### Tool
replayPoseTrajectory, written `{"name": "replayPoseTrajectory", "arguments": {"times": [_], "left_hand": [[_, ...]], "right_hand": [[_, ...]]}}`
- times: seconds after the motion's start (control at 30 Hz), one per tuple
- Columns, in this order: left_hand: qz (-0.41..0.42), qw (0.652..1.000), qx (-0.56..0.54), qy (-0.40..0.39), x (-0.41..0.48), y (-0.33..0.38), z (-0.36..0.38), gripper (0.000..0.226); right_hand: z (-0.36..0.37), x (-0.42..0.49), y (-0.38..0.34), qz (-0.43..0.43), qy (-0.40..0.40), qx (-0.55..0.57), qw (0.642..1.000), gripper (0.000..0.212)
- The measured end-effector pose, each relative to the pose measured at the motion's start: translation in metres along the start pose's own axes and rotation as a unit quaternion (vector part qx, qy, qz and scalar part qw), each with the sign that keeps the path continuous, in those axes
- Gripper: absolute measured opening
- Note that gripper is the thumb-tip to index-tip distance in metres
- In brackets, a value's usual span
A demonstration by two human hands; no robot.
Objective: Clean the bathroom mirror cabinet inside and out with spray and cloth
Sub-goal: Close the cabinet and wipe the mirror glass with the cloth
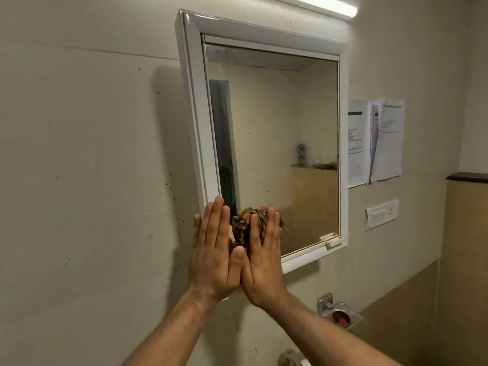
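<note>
A white-framed mirror cabinet [196, 107] hangs on the beige wall, its mirror door [277, 143] closed. My left hand [211, 249] lies flat with straight fingers against the cabinet's lower left corner. Beside it, my right hand [264, 257] presses a bunched brown patterned cloth [244, 225] onto the lower left part of the glass, fingers spread over the cloth. The two thumbs touch. No spray bottle is in view.
A tube light [324, 5] glows above the cabinet. Two paper sheets [375, 141] and a switch plate [381, 213] are on the wall to the right. A metal holder [339, 311] sits below the cabinet. A dark ledge [467, 177] juts at far right.
</note>
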State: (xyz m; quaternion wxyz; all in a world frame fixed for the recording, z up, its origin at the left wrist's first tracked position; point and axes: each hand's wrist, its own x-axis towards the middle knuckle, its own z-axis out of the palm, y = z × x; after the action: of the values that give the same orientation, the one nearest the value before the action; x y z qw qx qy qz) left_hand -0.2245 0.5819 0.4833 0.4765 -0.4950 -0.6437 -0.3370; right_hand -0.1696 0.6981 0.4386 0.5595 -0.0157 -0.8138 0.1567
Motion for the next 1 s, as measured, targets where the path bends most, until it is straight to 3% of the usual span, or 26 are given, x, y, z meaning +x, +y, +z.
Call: {"name": "replayPoseTrajectory", "arguments": {"times": [0.07, 0.13, 0.2, 0.23, 0.37, 0.43, 0.47, 0.53, 0.57, 0.67, 0.73, 0.8, 0.9, 1.0], "left_hand": [[0.001, 1.000, 0.013, -0.004, 0.003, -0.007, -0.005, 0.071], [0.005, 0.999, 0.034, -0.011, 0.006, -0.007, -0.006, 0.073], [0.001, 0.999, 0.049, -0.016, 0.010, -0.003, -0.006, 0.075], [-0.003, 0.999, 0.051, -0.015, 0.013, -0.002, -0.006, 0.075], [-0.015, 1.000, 0.023, 0.000, 0.034, 0.003, -0.011, 0.075], [-0.020, 1.000, 0.004, 0.018, 0.046, 0.006, -0.014, 0.074], [-0.023, 0.999, -0.008, 0.028, 0.051, 0.008, -0.015, 0.073], [-0.038, 0.997, -0.037, 0.052, 0.061, 0.011, -0.018, 0.071], [-0.050, 0.996, -0.049, 0.062, 0.067, 0.012, -0.019, 0.071], [-0.069, 0.993, -0.058, 0.076, 0.076, 0.016, -0.022, 0.070], [-0.065, 0.993, -0.060, 0.073, 0.079, 0.015, -0.021, 0.070], [-0.061, 0.994, -0.056, 0.074, 0.078, 0.014, -0.019, 0.071], [-0.066, 0.992, -0.064, 0.090, 0.077, 0.013, -0.014, 0.071], [-0.054, 0.987, -0.104, 0.106, 0.078, 0.012, -0.013, 0.070]], "right_hand": [[-0.009, 0.021, 0.019, 0.004, 0.013, -0.020, 1.000, 0.072], [-0.031, 0.052, 0.049, 0.161, 0.073, -0.005, 0.984, 0.074], [-0.062, 0.086, 0.082, 0.330, 0.136, 0.025, 0.934, 0.072], [-0.076, 0.101, 0.094, 0.372, 0.146, 0.030, 0.916, 0.071], [-0.085, 0.130, 0.091, 0.409, 0.171, 0.014, 0.896, 0.071], [-0.069, 0.130, 0.065, 0.367, 0.164, -0.003, 0.916, 0.075], [-0.059, 0.126, 0.049, 0.307, 0.148, -0.019, 0.940, 0.076], [-0.037, 0.112, 0.018, 0.113, 0.101, -0.053, 0.987, 0.078], [-0.024, 0.104, 0.006, 0.010, 0.076, -0.072, 0.994, 0.078], [-0.014, 0.090, 0.002, -0.182, 0.007, -0.091, 0.979, 0.078], [-0.030, 0.093, 0.023, -0.218, -0.010, -0.099, 0.971, 0.074], [-0.047, 0.102, 0.040, -0.115, 0.029, -0.092, 0.989, 0.076], [-0.064, 0.130, 0.040, 0.147, 0.102, -0.054, 0.982, 0.086], [-0.061, 0.156, 0.011, 0.214, 0.120, -0.035, 0.969, 0.091]]}}
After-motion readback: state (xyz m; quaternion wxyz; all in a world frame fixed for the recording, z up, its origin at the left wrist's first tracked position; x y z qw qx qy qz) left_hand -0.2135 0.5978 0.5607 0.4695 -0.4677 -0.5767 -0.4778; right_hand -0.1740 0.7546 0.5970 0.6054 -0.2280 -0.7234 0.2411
